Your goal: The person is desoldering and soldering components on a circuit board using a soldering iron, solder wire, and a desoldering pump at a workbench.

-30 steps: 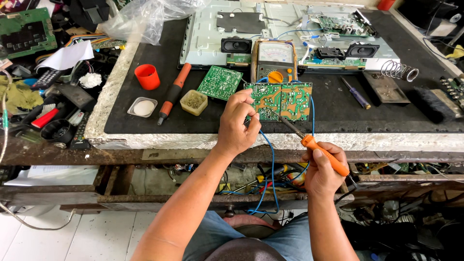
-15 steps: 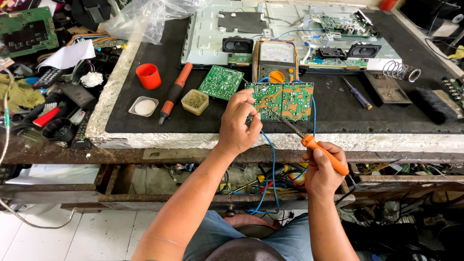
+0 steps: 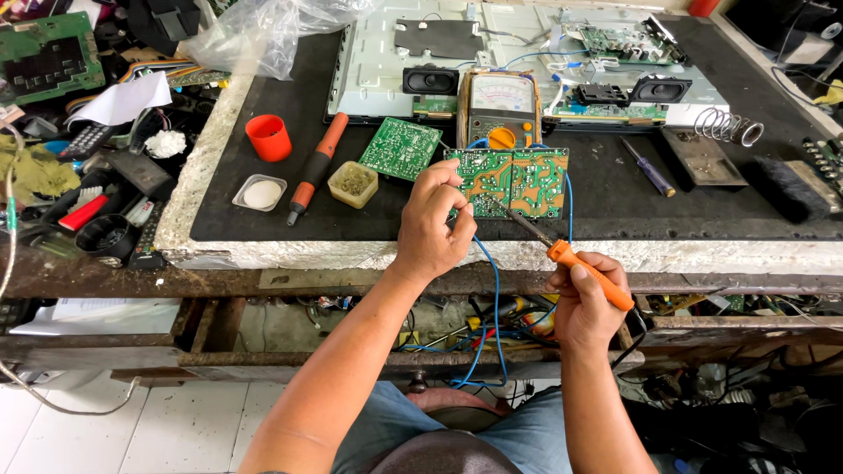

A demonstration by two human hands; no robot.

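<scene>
Nearest, the right hand point(image 3: 587, 303) is closed in a fist around the orange handle of one soldering iron point(image 3: 587, 272), exactly as half a second ago; its dark tip slants up to the lower edge of the green circuit board point(image 3: 514, 180). The left hand point(image 3: 432, 224) has hardly shifted either: its fingers are curled and pinched together at the board's near left corner, though what they pinch is too thin to make out. A blue wire point(image 3: 492, 290) loops down from that corner below the bench edge.

The board lies flat on the black mat point(image 3: 615, 197), near its front edge, solder side up, pale tracks on green, made of two joined panels.

To the left sit a second, smaller green board point(image 3: 400, 147), one tub of flux point(image 3: 353, 183), one red-handled desoldering pump point(image 3: 316, 167), one white dish point(image 3: 262, 193) and one red cup point(image 3: 268, 137). Beyond stands one analogue multimeter point(image 3: 498, 107), flanked by two black speakers point(image 3: 430, 81) on the metal chassis point(image 3: 378, 53).
</scene>
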